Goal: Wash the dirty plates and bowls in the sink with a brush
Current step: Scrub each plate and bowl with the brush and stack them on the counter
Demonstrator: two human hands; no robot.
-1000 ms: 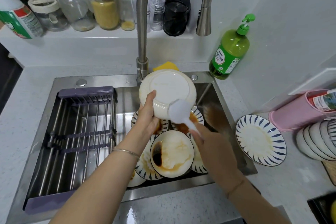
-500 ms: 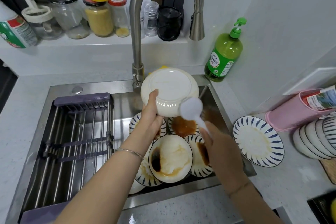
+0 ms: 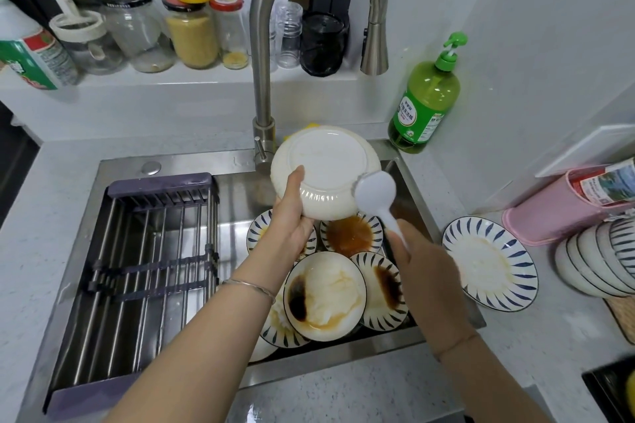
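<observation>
Scrubbing hand: my right hand (image 3: 426, 271) is clutching the brush (image 3: 376, 191) against the white bowl (image 3: 326, 165).
Holding hand: my left hand (image 3: 292, 223) is gripping its rim (underside facing me).

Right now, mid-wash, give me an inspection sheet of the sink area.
Surface: speckled counter around a steel sink.
Job's things: bowl held base-up over the sink, brush head at its edge; stained plates piled below.
Clutter: rack in sink's left half; striped plate and stacked bowls on the right counter.
Hands: left hand holds the bowl; right hand grips the brush.
Cables: nothing seen.
Surroundings: tap, soap bottle, jars on the ledge.
</observation>
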